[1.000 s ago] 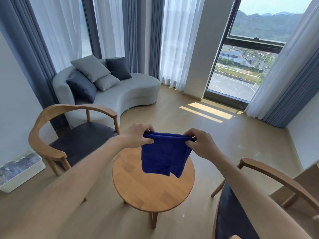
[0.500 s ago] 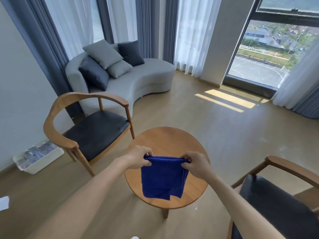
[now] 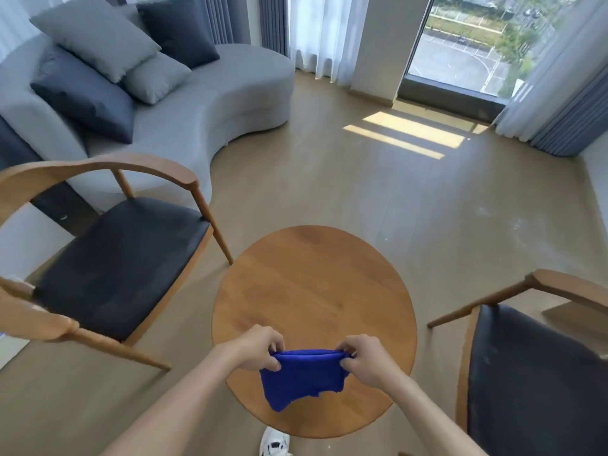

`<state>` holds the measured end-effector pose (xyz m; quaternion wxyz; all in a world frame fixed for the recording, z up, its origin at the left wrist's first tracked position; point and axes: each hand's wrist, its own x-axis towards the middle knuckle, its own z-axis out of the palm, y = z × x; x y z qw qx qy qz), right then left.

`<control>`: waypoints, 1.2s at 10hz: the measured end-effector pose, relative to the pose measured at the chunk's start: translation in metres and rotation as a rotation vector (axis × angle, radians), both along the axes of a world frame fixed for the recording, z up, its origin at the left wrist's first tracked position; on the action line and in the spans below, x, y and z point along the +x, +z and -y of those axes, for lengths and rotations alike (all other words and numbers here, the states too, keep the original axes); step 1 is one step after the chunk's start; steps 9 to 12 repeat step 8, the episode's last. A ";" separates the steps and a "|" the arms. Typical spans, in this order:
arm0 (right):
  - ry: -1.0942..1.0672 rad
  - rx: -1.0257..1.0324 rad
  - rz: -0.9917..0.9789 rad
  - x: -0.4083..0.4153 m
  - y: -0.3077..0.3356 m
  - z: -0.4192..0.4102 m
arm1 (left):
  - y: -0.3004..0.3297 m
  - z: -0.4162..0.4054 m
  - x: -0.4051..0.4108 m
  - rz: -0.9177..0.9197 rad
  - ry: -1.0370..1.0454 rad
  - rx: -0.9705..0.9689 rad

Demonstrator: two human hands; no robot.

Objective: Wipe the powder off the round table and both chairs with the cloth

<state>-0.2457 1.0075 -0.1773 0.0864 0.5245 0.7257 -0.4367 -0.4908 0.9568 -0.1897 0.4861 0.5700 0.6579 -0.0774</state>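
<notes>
both hands (image 3: pixel 260 348) lower, cloth (image 3: pixel 301 376) now nearer round table (image 3: pixel 312 284)

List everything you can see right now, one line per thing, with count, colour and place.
Cloth: 1, blue, held above the table's near edge.
Round table: 1, wood, centre.
Chairs: 2, wood with dark seats, one left, one right.
Sofa: 1, grey, far left.
Cushions: 5, three grey, two dark, on the sofa.
Curtains: white and grey-blue, by the windows.
Shoe: 1, white, bottom edge.
Left hand: pinches the cloth's left corner.
Right hand: pinches its right corner.
</notes>
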 end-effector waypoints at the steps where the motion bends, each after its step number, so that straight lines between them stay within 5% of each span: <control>1: -0.044 -0.061 0.054 -0.012 -0.017 -0.028 | -0.020 -0.037 -0.015 0.027 -0.021 -0.060; 3: -0.263 0.047 0.128 -0.026 -0.054 -0.086 | -0.060 -0.101 -0.031 -0.094 0.209 0.169; 12: -0.336 0.048 0.184 -0.017 -0.033 -0.077 | -0.028 -0.101 -0.022 -0.128 0.148 0.170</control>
